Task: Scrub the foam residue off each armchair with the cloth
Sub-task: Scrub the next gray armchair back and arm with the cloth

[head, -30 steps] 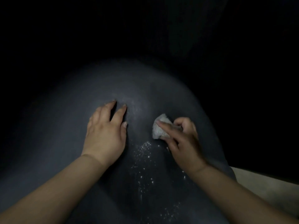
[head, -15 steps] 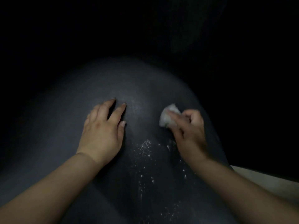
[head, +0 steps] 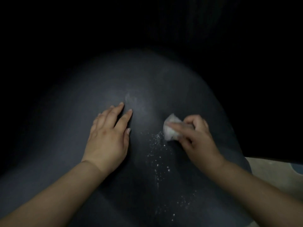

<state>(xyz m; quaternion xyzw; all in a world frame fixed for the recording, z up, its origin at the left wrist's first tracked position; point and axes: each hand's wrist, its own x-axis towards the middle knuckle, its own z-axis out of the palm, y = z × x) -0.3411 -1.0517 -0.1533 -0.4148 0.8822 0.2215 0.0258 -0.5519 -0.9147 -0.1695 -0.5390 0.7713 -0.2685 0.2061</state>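
My right hand (head: 199, 138) pinches small white wadded cloth (head: 170, 128), centre-right; left hand (head: 109, 136) flat, fingers straight, bracing dark rounded armchair (head: 65, 128). Sweep firmly downward across white foam specks (head: 157, 154).

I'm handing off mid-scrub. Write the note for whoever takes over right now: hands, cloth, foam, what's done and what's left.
Left hand: flat, fingers straight, resting on the dark armchair, holding nothing.
Right hand: fingers curled round the white cloth, pressing it onto the armchair's surface.
Foam residue: white specks trail from just below the cloth down toward the camera; a faint smear sits above the left fingertips.
Done: nothing looks fully clean yet.
Left: scrub the speck trail and the smear. Any other armchairs are out of view; the surroundings are too dark to judge.
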